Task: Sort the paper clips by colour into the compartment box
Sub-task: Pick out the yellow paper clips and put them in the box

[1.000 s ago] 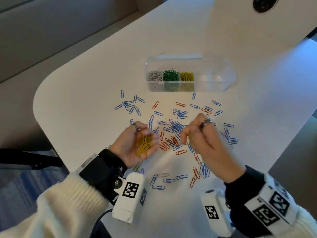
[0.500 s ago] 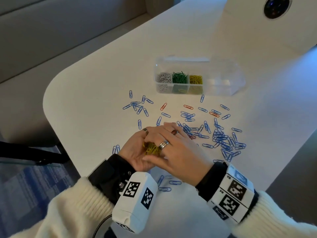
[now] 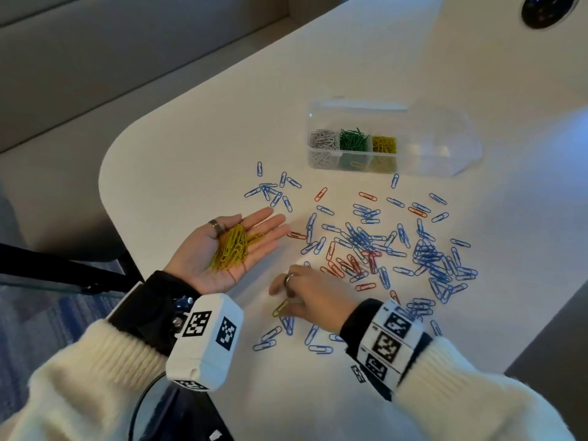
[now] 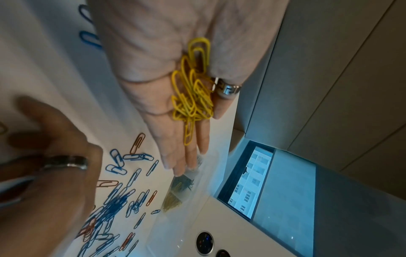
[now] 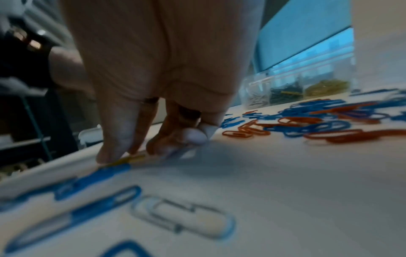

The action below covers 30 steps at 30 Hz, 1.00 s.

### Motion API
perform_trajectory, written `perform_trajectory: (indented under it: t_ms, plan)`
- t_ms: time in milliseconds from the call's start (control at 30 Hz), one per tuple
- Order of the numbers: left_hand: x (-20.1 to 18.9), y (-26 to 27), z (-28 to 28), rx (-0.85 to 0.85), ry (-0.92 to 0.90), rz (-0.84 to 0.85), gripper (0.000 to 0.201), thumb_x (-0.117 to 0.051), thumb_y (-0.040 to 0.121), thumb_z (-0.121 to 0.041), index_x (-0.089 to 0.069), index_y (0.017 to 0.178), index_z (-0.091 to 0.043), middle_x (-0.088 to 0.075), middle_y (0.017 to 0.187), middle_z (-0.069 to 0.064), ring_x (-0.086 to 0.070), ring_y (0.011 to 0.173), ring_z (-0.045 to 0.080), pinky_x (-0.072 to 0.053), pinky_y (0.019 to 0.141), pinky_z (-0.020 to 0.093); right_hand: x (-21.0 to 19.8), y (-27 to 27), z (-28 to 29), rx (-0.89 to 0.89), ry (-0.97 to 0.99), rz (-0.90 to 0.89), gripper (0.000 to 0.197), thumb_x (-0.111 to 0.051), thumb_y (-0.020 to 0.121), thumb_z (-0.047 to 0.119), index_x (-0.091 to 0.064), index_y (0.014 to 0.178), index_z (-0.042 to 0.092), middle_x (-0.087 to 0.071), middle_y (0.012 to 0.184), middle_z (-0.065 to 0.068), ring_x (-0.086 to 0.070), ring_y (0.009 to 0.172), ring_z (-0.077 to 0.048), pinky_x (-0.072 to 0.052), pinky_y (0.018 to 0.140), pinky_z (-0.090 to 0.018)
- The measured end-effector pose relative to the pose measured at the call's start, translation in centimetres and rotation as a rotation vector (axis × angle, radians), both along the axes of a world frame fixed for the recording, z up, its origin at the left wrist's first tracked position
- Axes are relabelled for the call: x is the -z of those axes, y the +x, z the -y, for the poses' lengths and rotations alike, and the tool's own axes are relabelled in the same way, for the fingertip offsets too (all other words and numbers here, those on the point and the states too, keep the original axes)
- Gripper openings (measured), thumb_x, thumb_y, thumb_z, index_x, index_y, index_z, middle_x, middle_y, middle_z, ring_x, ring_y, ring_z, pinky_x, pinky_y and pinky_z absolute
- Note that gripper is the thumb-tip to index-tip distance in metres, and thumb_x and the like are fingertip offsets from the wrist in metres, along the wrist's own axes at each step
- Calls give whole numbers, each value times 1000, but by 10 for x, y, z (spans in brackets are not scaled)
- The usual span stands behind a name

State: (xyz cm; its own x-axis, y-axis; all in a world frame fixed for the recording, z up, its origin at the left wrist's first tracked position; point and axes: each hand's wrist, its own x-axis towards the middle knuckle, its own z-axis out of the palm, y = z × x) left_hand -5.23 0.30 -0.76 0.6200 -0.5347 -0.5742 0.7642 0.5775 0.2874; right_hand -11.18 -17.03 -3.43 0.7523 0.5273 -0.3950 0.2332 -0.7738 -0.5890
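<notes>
Dim cool light, blurred wrist views

office or meeting room suggested: large white table with rounded corner, round cable grommet set in top, grey upholstered bench alongside, blue striped carpet, window seen beyond.

White table with a rounded corner at 9 o'clock, round black grommet at 1 o'clock, grey padded bench at 11 o'clock, blue striped carpet at 8 o'clock, bluish window light.
</notes>
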Motion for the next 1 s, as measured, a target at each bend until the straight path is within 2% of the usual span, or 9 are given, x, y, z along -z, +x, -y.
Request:
perform_trajectory:
  t_ms: [133, 233, 333, 467, 533, 667, 800, 900, 1000]
  plan:
    - [0, 0, 0, 6, 10, -32, 66, -85, 37, 4, -70, 101, 6, -64, 114, 25, -64, 99, 41, -58, 70, 47, 1, 4, -6, -37, -105, 51, 21, -58, 89, 30, -61, 104, 17, -39, 94, 2, -55, 97, -24, -42, 73, -32]
    - [4, 1, 1, -9, 19, -55, 68, -86, 34, 5, -70, 100, 6, -64, 114, 25, -65, 99, 41, -57, 71, 48, 2, 1, -5, -76, -176, 120, 26, -51, 93, 32, -59, 106, 11, -47, 110, -6, -55, 97, -29, -39, 72, -34]
    - [9, 1, 2, -32, 28, -69, 67, -86, 31, 4, -71, 96, 6, -65, 112, 24, -65, 97, 40, -57, 70, 48, -1, -3, 0, 25, -135, 180, 26, -44, 96, 31, -55, 106, 9, -49, 111, -7, -56, 94, -28, -41, 74, -33]
    - [9, -1, 19, -28, 130, -105, 28, -58, 68, -10, -73, 88, 4, -70, 99, 23, -71, 82, 34, -59, 62, 42, -17, 2, 11, 415, 204, 359, 16, -50, 93, 26, -55, 91, 10, -53, 96, -1, -50, 66, -14, -44, 67, -26]
    - [8, -3, 36, 12, 147, -106, 36, -42, 77, -14, -71, 85, 6, -71, 89, 22, -71, 70, 29, -59, 57, 35, -27, 6, 13, 453, 240, 439, 18, -52, 89, 28, -58, 85, 11, -56, 91, 0, -50, 63, -14, -45, 65, -26]
    - [-5, 0, 69, 79, 79, -111, 39, -38, 82, -15, -67, 92, 9, -69, 84, 19, -70, 65, 22, -57, 53, 27, -42, 13, 19, 388, 156, 602, 29, -46, 82, 38, -66, 82, 18, -63, 90, 3, -60, 77, -20, -51, 74, -34]
    - [-22, 22, 90, 79, 46, -134, 36, -38, 88, -13, -67, 89, 7, -70, 84, 23, -71, 70, 32, -57, 63, 40, -59, 32, 68, 647, 251, 612, 30, -43, 92, 36, -62, 105, 16, -57, 105, 4, -51, 97, -13, -44, 87, -31]
    - [-32, 48, 109, 79, 72, -128, 38, -34, 95, -14, -66, 89, 7, -71, 85, 22, -70, 69, 36, -56, 58, 43, -57, 56, 122, 777, 26, 586, 38, -47, 94, 31, -51, 125, 9, -50, 126, -6, -45, 117, -24, -37, 99, -37]
    - [-40, 78, 139, 125, 150, -65, 34, -34, 97, -14, -63, 96, 5, -71, 82, 18, -71, 67, 31, -57, 58, 39, -44, 75, 161, 712, -286, 453, 56, -44, 95, 34, -27, 143, 11, -29, 148, -6, -20, 139, -25, -19, 112, -39]
